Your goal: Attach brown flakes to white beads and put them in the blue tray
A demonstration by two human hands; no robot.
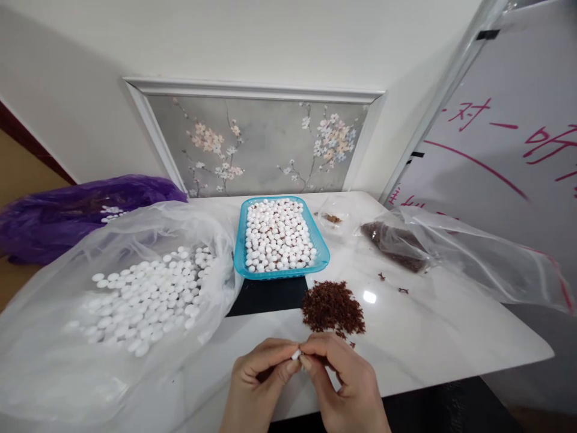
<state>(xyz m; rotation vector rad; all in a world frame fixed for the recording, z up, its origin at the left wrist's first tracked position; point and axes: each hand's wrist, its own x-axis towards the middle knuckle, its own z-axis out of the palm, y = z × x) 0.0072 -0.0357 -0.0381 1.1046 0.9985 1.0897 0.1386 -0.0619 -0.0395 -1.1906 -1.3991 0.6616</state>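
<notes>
My left hand (259, 376) and my right hand (345, 379) meet at the table's near edge, fingertips pinched together on one small white bead (296, 355). Just beyond them lies a heap of reddish-brown bits (332, 308) on the white table (433, 337). A clear plastic bag (58, 361) holding several white beads (148, 297) spreads out to the left. A blue tray (240, 252) filled with white beads stands behind the heap, in the middle of the table.
A clear bag with brown material (399, 243) lies at the right, and a small clear bag (332, 215) sits near the tray. A purple bag (67, 210) lies far left. A whiteboard with red writing (509, 156) leans at right, a floral panel (256, 144) behind.
</notes>
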